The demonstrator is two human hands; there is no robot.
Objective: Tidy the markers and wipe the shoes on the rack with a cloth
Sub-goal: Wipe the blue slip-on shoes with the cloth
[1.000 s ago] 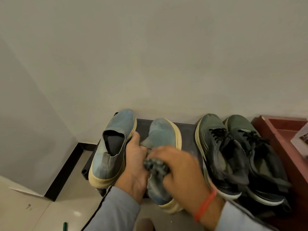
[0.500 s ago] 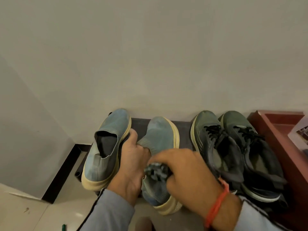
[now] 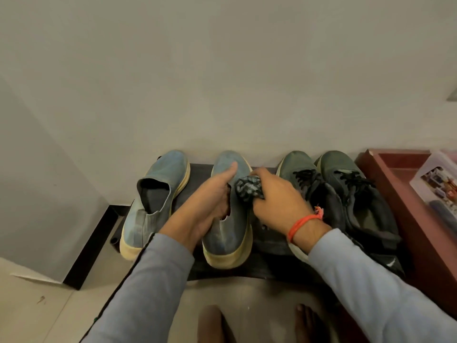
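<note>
While standing against the pale wall (image 3: 222, 70), holding four shoes in a row: dark rack (image 3: 269, 246). Sitting hard at its right end: red-brown tray (image 3: 385, 169), with printed packet (image 3: 437, 184) inside. Filling the rack's right half, touching each other: two dark green lace-ups (image 3: 341, 184). Lying at far left, untouched for now: first blue slip-on (image 3: 158, 189).

Being worked, just right of it: second blue slip-on (image 3: 230, 233), toe to the wall, heel hanging over the front edge.

Steadying it: left hand (image 3: 210, 201), fingers curling into the shoe's opening, thumb lying flat along the upper toward the toe.

Bunching the dark mottled cloth (image 3: 248, 188): right hand (image 3: 279, 201), fingers clamped round the wad, pressing it on the upper just behind the toe, beside the left thumb. Orange thread showing at that wrist.

No markers showing anywhere in view.

Judging the step: wiping the second slip-on's upper. Doing it well probably meaning:
- keeping the left grip firm so the shoe is not sliding off the front edge;
- stroking toe to heel, not scrubbing in place;
- turning the wad to a fresh face;
- taking in the cream sole rim, likely the dirtiest part.
</note>
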